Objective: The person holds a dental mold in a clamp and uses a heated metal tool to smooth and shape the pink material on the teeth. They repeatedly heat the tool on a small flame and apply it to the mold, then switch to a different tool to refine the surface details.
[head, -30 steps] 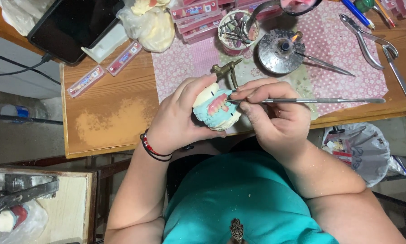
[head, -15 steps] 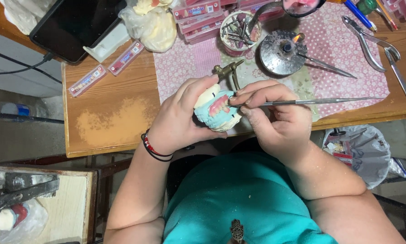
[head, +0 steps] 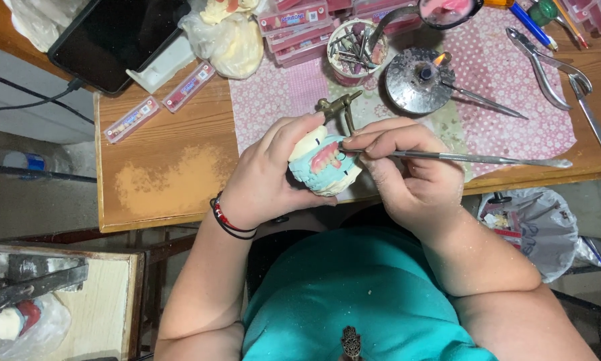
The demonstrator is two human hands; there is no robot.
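My left hand (head: 268, 175) cups a dental model (head: 324, 170) of blue and cream plaster with pink wax gums and teeth, held on a brass articulator frame (head: 337, 107), just over the wooden table's front edge (head: 173, 214). My right hand (head: 407, 177) pinches a long thin metal wax instrument (head: 481, 159) like a pen. Its tip touches the pink gum by the teeth, and its handle points right across the table.
A small lit metal burner (head: 421, 80) stands on the pink patterned cloth (head: 508, 107), beside a cup of burs (head: 354, 50). Pliers (head: 548, 73) lie at right, tooth strips (head: 163, 100) and a dark tablet (head: 116, 37) at left. A plastic bag (head: 541, 224) hangs lower right.
Both hands and the model have barely shifted; the instrument tip stays working at the pink gum, with small changes in its angle.
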